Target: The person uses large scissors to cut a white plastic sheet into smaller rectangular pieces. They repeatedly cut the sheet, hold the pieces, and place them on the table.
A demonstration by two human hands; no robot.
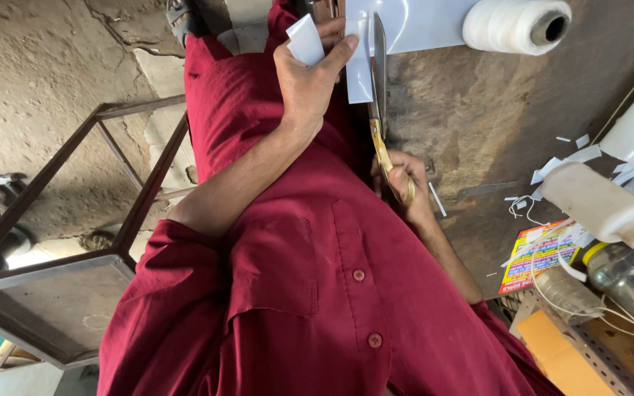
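Dark worn table [478,110], upper right of frame: scissors on a white strip, fingers close by.

Left grip [310,81] is closed on the white strip [359,70], top centre of frame, thumb pinching it, with a small cut piece [306,40] tucked in the same grip. Right grip [405,180] is wrapped shut around the gold handles of the scissors [379,110], blade lying along the strip's right edge. Risks I see: thumb sits just beside the blade, so a nick is possible; strip hangs off the table edge unsupported, so it could twist and the cut wander. Strip looks thin, plain, flat, straight-edged. Scraps [559,165] and a thread spool [516,24] lie further right.
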